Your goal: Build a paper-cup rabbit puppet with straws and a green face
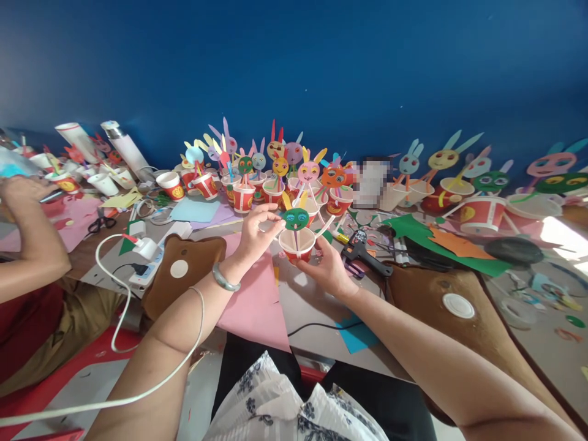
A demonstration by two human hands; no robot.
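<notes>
The right hand (331,269) is grasping the cup (294,243) over the desk (303,306), apparently steadying it, while the left hand (258,236) is pinching the green face (295,218) above it, probably keeping that upright. A glue gun (369,254) is lying nearby.

We see a white power strip (150,271) with a white plug (146,249) and a black plug (138,268) on it. Just right of the strip we spot a brown pad (195,260), and well to its right, a second brown pad (420,291). Black scissors (101,225) lie left of the strip. Behind it is a big blue wall (294,67).
</notes>
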